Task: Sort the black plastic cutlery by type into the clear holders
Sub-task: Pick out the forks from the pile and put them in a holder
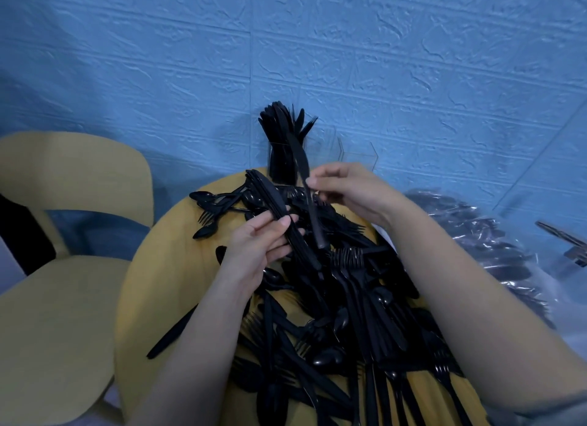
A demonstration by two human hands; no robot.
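Chair (57, 298) is sitting well left of the pile, yellow, nothing on its seat.

Pile of cutlery (333, 314) is covering most of the yellow worktop (152, 298): knives, forks, spoons all mixed, the landmark here.

Left hand (254, 251) is hovering over the pile's far left part, fingers curled round a bundle of knives (276, 206), blades fanning away toward the far edge.

Filled holder (282, 162) is standing just beyond the pile, against the blue wall; mostly knives standing in it, with fork tines showing at its right side.

Right hand (346, 190) is pinching a single knife (305, 184) mid-length above the pile's far end, blade up, handle hanging toward the bundle.

Empty holder (359, 155) is standing beyond the pile, right of the filled one, partly hidden behind the right hand.

Bag of cutlery (476, 235) is lying right of the pile.

Judgement: gathering knives is the step in hand. Next move likely calls for laying the single knife alongside the bundle, blades matched, then lifting the lot into the knife holder.
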